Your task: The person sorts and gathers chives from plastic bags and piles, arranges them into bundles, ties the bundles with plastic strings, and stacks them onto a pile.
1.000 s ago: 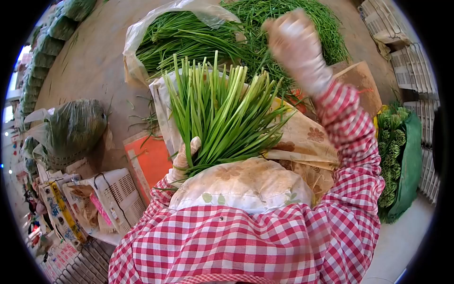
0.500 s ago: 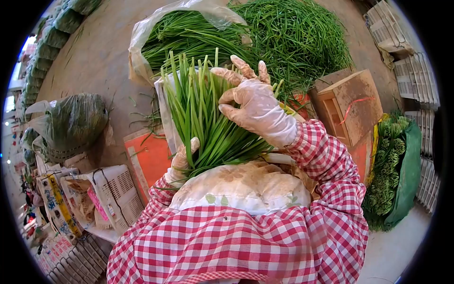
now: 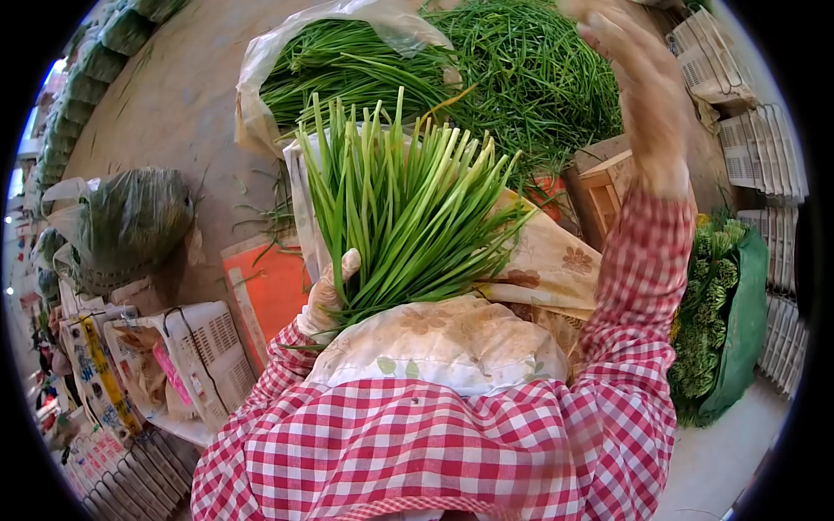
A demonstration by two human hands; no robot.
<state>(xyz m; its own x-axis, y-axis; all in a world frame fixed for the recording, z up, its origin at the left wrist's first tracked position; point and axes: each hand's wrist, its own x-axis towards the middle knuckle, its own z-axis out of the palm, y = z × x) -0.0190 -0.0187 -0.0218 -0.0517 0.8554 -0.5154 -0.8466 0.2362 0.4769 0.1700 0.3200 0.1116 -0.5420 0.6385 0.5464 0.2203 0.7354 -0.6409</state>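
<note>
In a thin stained glove, my left hand (image 3: 328,295) is wrapped round the lower left side of a bunch of green stalks (image 3: 408,208), thumb showing on top. The stalks fan out over my lap, pale cut ends pointing away from me. My right hand (image 3: 630,69), gloved and smeared by motion, is raised at the upper right beside the loose green pile (image 3: 539,78); its fingers are too blurred to read. Beneath the bunch lies a stained floral cloth (image 3: 434,343). Left of the pile, an open plastic bag (image 3: 252,100) holds more green stalks.
A wooden box (image 3: 599,195) stands below my right forearm. Bundled greens (image 3: 704,321) in green wrapping lie at the right, near stacked white crates (image 3: 764,156). At the left are a filled plastic bag (image 3: 135,226), more crates (image 3: 208,356) and an orange board (image 3: 274,291).
My right hand has moved from the stalk tips up and to the right. A thin yellowish blade now shows above the bunch. My left hand keeps its hold.
</note>
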